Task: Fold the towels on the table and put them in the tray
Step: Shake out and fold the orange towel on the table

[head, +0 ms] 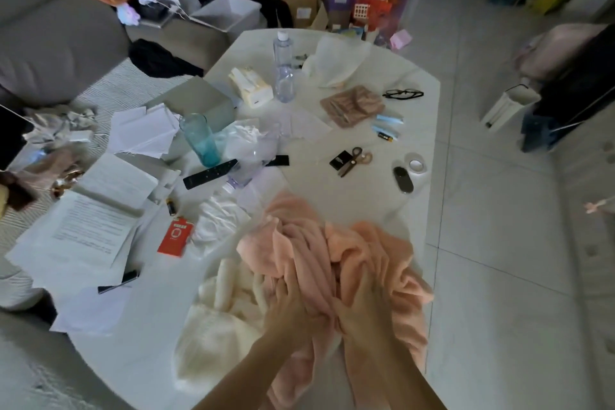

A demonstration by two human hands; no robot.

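Observation:
A crumpled pink towel [332, 243] lies bunched at the near edge of the white table [359, 183]. My left hand [286, 306] and my right hand [359, 303] sit side by side in its folds, both gripping the pink cloth. A cream fluffy towel [216, 319] lies crumpled to the left of it, partly under the pink one. A small folded brownish-pink cloth [352, 105] and a white cloth [336, 61] lie at the far side of the table. I see no tray for certain; a white open box [229, 10] stands on the floor beyond the table.
The table is cluttered: two bottles [283, 70], a teal glass [201, 140], a tissue pack [249, 86], remote [209, 173], scissors [352, 161], tape roll [416, 163], glasses [402, 94], papers [93, 216], a red card [175, 236]. A grey sofa [50, 43] stands left, tiled floor right.

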